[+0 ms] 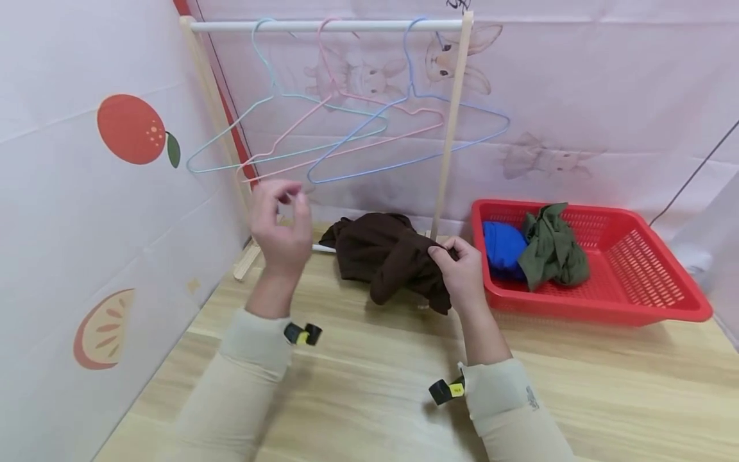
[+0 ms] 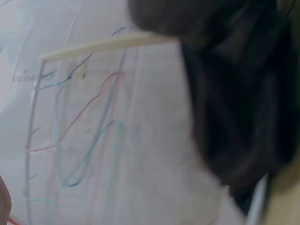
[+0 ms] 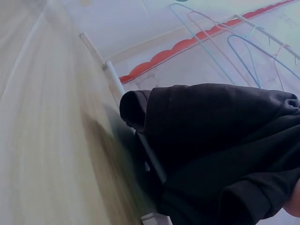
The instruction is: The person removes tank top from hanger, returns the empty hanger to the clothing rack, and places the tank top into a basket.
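My right hand pinches the edge of a dark brown garment between thumb and fingers. The cloth hangs bunched over the lower bar of the rack. A tube-like opening of the garment faces the camera in the right wrist view. Raised to the left of it, my left hand has its fingers loosely bent and holds nothing. It is just under the pink hanger. A teal hanger and a blue hanger hang on the same rod. The left wrist view is blurred, with the garment large at right.
The wooden rack carries a white top rod. On the right stands a red basket with a blue cloth and a green cloth inside. A printed wall sheet borders the wooden table on the left.
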Motion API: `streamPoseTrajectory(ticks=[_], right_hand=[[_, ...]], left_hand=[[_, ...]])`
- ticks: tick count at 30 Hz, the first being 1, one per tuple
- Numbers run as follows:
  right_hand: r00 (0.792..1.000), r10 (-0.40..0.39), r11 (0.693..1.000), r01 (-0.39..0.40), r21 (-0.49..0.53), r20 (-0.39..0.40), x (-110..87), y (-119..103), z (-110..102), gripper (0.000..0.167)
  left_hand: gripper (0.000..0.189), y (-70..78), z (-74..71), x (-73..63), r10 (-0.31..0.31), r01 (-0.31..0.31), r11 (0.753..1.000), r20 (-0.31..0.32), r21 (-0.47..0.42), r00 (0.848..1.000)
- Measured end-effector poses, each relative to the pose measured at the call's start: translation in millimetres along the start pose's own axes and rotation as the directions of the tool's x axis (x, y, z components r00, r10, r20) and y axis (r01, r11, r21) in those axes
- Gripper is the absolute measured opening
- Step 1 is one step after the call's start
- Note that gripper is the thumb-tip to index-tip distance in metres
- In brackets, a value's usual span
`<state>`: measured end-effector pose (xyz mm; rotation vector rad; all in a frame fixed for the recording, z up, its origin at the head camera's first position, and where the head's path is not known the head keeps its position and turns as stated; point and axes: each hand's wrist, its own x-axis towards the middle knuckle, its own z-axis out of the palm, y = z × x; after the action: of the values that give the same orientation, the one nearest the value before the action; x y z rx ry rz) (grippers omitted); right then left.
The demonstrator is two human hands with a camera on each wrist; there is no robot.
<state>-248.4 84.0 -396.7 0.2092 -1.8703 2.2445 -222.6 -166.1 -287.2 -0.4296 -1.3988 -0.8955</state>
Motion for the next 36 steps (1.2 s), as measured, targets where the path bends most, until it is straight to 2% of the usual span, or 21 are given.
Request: streamPoseTrajectory(ticks=[2, 4, 5, 6, 7, 9, 12, 15, 17, 18, 20, 22, 23, 26, 29, 31, 36], right_hand=[[1.0, 0.005, 1.0, -0.005, 0.01, 0.004, -1.9, 0, 0, 0.023], [1.0, 0.002, 1.0, -0.003, 0.023, 0.006, -3.6, 1, 0, 0.023], [1.0, 0.0, 1.0, 0.0, 0.028, 0.008, -4.3, 1, 0, 0.023], [1.0, -0.009, 0.999, 0.009, 0.035, 0.009, -4.6, 1, 1, 0.023], [1.0, -0.016, 0.999, 0.015, 0.042, 0.01, -4.9, 2, 1, 0.022], [1.0, -0.018, 0.999, 0.018, 0.051, 0.013, -5.3, 2, 2, 0.022], [1.0, 0.003, 0.997, -0.005, 0.074, 0.023, -5.6, 0, 4, 0.021], [0.999, 0.024, 0.995, -0.026, 0.101, 0.025, -6.7, -2, 6, 0.021], [1.0, 0.018, 0.992, -0.02, 0.126, 0.018, -7.6, -3, 7, 0.022], [1.0, 0.013, 0.99, -0.015, 0.143, 0.014, -7.9, -4, 7, 0.022], [1.0, -0.003, 0.982, 0.001, 0.188, 0.011, -8.0, -5, 9, 0.022], [1.0, -0.019, 0.971, 0.014, 0.24, 0.017, -7.5, -7, 11, 0.022], [0.999, -0.023, 0.964, 0.016, 0.265, 0.024, -7.0, -8, 12, 0.021], [0.998, -0.041, 0.949, 0.027, 0.316, 0.039, -5.4, -11, 15, 0.019], [0.997, -0.054, 0.938, 0.031, 0.346, 0.058, -4.5, -14, 17, 0.017], [0.996, -0.058, 0.93, 0.027, 0.366, 0.073, -4.7, -16, 18, 0.015], [0.991, -0.03, 0.91, -0.026, 0.414, 0.128, -8.0, -22, 19, 0.016]], left_hand=[[0.019, 2.0, 1.9, -20.4, -0.048, 0.049, 0.998, 0.038, -0.026, 0.998], [0.017, 4.2, 3.2, -37.9, -0.117, 0.123, 0.991, 0.104, -0.052, 0.988], [0.017, 5.1, 3.8, -45.9, -0.159, 0.169, 0.984, 0.149, -0.059, 0.976], [0.018, 6.3, 4.5, -53.3, -0.202, 0.22, 0.973, 0.205, -0.066, 0.958], [0.02, 7.8, 5.0, -60.2, -0.25, 0.276, 0.959, 0.265, -0.067, 0.931], [0.031, 11.3, 5.9, -72.1, -0.336, 0.386, 0.921, 0.385, -0.057, 0.859], [0.053, 14.2, 8.0, -87.8, -0.421, 0.503, 0.864, 0.549, 0.002, 0.722], [0.078, 16.7, 12.4, -97.7, -0.45, 0.541, 0.836, 0.681, 0.093, 0.578], [0.092, 18.7, 16.7, -101.6, -0.459, 0.537, 0.828, 0.746, 0.161, 0.483], [0.099, 19.7, 19.1, -103.4, -0.46, 0.53, 0.827, 0.769, 0.19, 0.443], [0.111, 21.5, 24.2, -107.1, -0.46, 0.528, 0.82, 0.803, 0.221, 0.379], [0.121, 23.5, 30.1, -111.3, -0.448, 0.507, 0.827, 0.829, 0.243, 0.334], [0.126, 24.5, 33.3, -113.4, -0.436, 0.491, 0.835, 0.841, 0.246, 0.32], [0.137, 27.4, 42.3, -119.3, -0.385, 0.445, 0.865, 0.873, 0.23, 0.298], [0.143, 29.2, 49.9, -124.3, -0.323, 0.387, 0.902, 0.896, 0.194, 0.304], [0.144, 29.2, 53.9, -126.9, -0.289, 0.36, 0.918, 0.901, 0.166, 0.323], [0.138, 26.6, 60.3, -129.0, -0.252, 0.295, 0.946, 0.882, 0.136, 0.398]])
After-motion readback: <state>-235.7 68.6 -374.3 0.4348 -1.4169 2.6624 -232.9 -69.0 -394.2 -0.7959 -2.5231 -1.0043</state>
